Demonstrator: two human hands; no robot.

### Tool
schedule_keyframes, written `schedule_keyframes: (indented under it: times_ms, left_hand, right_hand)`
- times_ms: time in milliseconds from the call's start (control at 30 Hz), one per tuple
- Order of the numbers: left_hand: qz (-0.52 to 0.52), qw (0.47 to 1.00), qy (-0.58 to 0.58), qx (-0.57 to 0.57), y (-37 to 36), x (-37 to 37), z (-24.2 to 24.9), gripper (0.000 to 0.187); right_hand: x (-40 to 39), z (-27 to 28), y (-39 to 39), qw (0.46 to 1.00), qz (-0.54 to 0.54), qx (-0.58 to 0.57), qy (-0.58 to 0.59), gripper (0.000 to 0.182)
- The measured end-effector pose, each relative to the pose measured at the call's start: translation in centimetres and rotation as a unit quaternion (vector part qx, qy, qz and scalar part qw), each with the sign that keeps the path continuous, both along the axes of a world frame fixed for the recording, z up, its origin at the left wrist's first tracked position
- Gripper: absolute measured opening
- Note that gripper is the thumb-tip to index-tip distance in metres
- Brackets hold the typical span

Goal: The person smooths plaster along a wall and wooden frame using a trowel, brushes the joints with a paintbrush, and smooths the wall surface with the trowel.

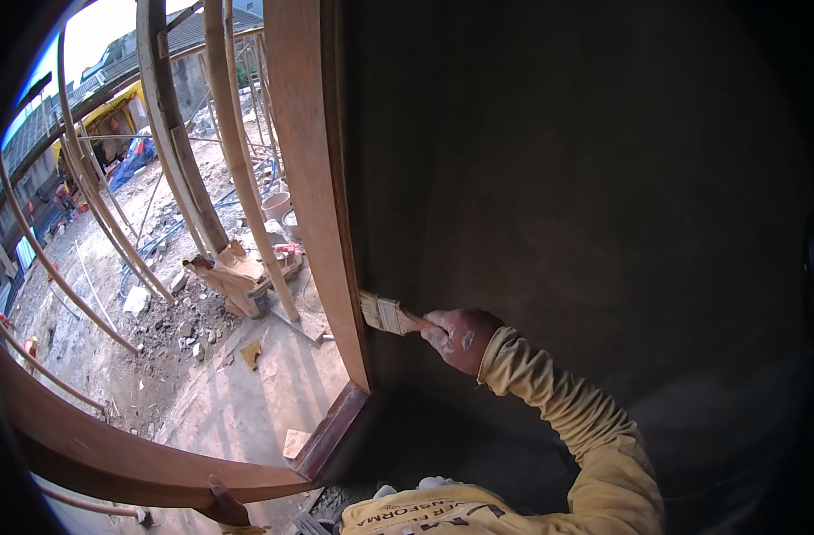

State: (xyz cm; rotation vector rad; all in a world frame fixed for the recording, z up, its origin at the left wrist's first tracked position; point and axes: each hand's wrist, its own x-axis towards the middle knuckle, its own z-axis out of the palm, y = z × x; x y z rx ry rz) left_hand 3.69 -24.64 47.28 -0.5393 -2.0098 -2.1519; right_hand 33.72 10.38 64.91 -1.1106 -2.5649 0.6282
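Note:
My right hand (463,339), smeared with whitish residue, is closed round the handle of a flat paintbrush (389,315). The brush's bristles touch the dark wall right beside the upright of a brown wooden frame (310,178). Down at the lower left, my left hand (228,505) grips the lower member of that frame, with a finger or thumb laid over its edge; the rest of that hand is partly hidden. A yellow sleeve covers my right arm.
A dark grey wall (585,196) fills the right side. Through the frame opening stand bamboo poles (242,160) and a timber post (179,134). Rubble (188,325), a bucket (276,207) and crumpled brown sacking (237,276) lie outside. A small wood block (295,443) sits near the frame's corner.

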Motion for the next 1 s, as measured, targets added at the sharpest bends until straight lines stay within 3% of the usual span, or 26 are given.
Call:
schedule_keyframes:
  times_ms: [67,167,233,367,467,533,567,600,667,733,833,1000]
  left_hand:
    - [0.007,1.000,0.003,-0.001,-0.3,0.0,0.1,0.077]
    - [0.018,0.999,0.021,0.021,-0.5,-1.1,-2.0,0.077]
    - [0.008,0.999,0.039,0.031,-0.2,-1.0,-1.8,0.078]
    - [-0.001,0.999,0.026,0.024,-0.6,-1.3,-2.2,0.079]
    - [0.000,0.999,0.031,0.034,-0.1,-1.0,-1.8,0.079]
    - [0.018,0.999,0.043,0.027,0.0,-1.0,-2.0,0.078]
    - [0.015,0.999,0.041,0.024,0.1,-0.9,-1.5,0.078]
    - [0.007,0.998,0.055,0.028,0.2,-0.7,-1.0,0.078]
    - [0.000,0.998,0.061,0.023,0.5,-0.2,-0.3,0.078]
    - [0.011,0.999,0.029,0.023,0.3,0.1,-0.1,0.078]
    - [-0.001,1.000,0.025,0.006,-0.1,0.0,-0.1,0.077]
    - [0.004,1.000,0.022,0.005,-0.2,-0.3,-0.4,0.075]
  right_hand:
    - [1.0,0.3,-0.3,0.999,-0.007,-0.010,-0.052,0.027]
    - [1.6,7.3,-0.7,0.981,-0.032,0.041,0.185,0.024]
    - [0.9,13.1,0.1,0.924,-0.035,0.196,0.326,0.024]
    - [-1.9,24.1,3.5,0.845,0.026,0.304,0.440,0.030]
    - [-4.0,27.9,3.9,0.836,0.036,0.299,0.460,0.035]
    - [-4.7,28.5,3.9,0.879,0.002,0.297,0.372,0.039]
    - [-5.2,28.0,4.4,0.838,0.020,0.396,0.375,0.028]
    - [-5.0,27.0,4.5,0.840,0.019,0.394,0.371,0.028]
    - [-4.6,24.4,4.4,0.861,0.032,0.363,0.354,0.027]
    - [-4.8,21.5,4.7,0.847,0.023,0.374,0.377,0.027]
    - [-3.9,18.2,2.1,0.914,0.007,0.286,0.288,0.026]
    - [-4.3,10.9,1.9,0.906,-0.004,0.256,0.337,0.027]
